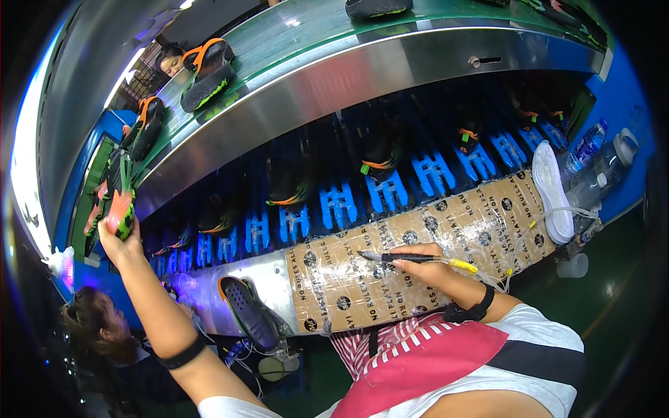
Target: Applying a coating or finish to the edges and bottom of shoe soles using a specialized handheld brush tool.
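Raised at the far left, my left hand (120, 240) is closed round a black shoe (122, 202) with red and bright green parts, beside the conveyor's left end. My fingers partly cover it. Over the cardboard-topped bench (418, 279), my right hand (421, 261) grips a slim brush (397, 257) with a black handle, its tip pointing left. Yellow wrapping and a thin tube trail from the handle's back end. A dark clog with holes and an orange strap (252, 313) rests on the bench's metal part, between my two arms.
Clogs (209, 73) ride the green upper conveyor (279, 63). Beneath it, blue racks (338, 205) carry more dark shoes. A white insole-shaped piece (552, 191) and plastic bottles (589, 146) stand at the right. A co-worker (101, 324) sits at the lower left; another person is beyond the conveyor.
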The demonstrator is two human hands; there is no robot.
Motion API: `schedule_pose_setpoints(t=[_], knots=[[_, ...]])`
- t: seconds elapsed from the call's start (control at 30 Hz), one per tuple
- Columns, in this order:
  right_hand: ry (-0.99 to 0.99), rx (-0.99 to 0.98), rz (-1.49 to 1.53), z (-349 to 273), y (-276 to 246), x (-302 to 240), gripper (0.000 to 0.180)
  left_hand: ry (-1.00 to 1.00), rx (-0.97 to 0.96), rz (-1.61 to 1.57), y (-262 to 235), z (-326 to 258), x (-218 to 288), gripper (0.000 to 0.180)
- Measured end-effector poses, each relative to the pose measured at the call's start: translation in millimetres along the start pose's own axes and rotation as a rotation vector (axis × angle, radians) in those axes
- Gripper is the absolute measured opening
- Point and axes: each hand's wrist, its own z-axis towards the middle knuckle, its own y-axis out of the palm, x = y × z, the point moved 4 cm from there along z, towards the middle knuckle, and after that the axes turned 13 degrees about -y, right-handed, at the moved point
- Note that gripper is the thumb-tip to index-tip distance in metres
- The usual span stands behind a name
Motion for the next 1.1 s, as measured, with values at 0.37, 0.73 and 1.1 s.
schedule_pose_setpoints(t=[0.37, 0.73, 1.1], knots=[[0.032, 0.073, 0.380, -14.5, -12.1, 1.0, 0.023, -0.072, 0.060, 0.135, -113.9, -274.5, -130.6, 0.048], [0.032, -0.050, 0.468, -44.2, -16.7, 3.3, 0.022, -1.079, -0.016, -0.224, -138.4, -359.7, -253.3, 0.050], [0.054, -0.049, 0.549, -55.0, -19.5, -6.6, 0.025, -1.113, -0.302, -0.545, -114.4, -373.1, -303.4, 0.062]])
